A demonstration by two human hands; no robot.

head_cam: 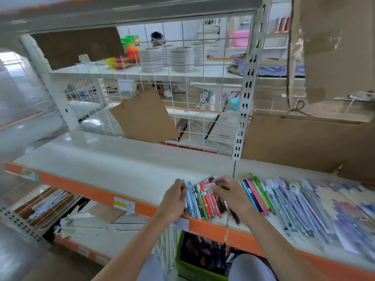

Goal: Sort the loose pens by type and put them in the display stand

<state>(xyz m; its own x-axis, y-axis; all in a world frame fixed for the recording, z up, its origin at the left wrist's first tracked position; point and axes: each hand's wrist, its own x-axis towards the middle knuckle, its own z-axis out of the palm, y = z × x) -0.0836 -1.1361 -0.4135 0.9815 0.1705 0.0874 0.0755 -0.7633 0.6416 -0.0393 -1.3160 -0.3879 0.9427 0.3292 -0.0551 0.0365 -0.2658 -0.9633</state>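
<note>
Both forearms bare, no sleeves in view, no watch/rings/gloves on left hand [174,201] or right hand [233,194]. Light grey/whitish trousers w/ smooth fabric visible at btm of frame, approx knee area. Rest of body out of shot.
</note>
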